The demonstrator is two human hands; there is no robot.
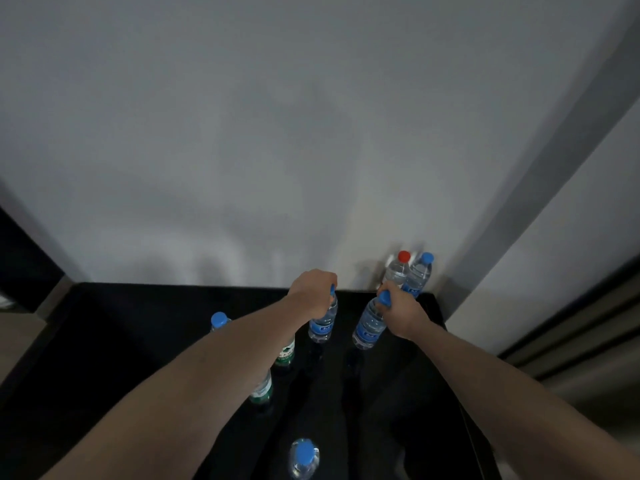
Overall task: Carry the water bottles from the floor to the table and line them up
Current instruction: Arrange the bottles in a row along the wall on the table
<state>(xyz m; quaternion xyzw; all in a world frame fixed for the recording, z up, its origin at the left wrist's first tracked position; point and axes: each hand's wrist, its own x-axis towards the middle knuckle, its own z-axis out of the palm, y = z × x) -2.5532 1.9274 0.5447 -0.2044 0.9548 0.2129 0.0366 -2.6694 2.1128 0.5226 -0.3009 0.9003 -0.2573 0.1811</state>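
Observation:
My left hand [313, 289] grips the neck of a clear blue-labelled water bottle [322, 323] over the black table [138, 341]. My right hand [401, 311] grips the blue cap end of a second blue-labelled bottle [369, 327], which is tilted. Whether either bottle's base touches the table I cannot tell. At the far right corner stand a red-capped bottle [398, 268] and a blue-capped bottle [419, 273], side by side. My left forearm partly hides a blue-capped bottle [219, 321] and two green-labelled bottles [285, 355] [262, 389]. Another blue-capped bottle [304, 459] stands near the front.
A pale grey wall [277, 133] rises right behind the table's far edge. A wall corner and dark vertical trim [571, 327] run along the right side. Left of the table lies a strip of light floor [17, 341].

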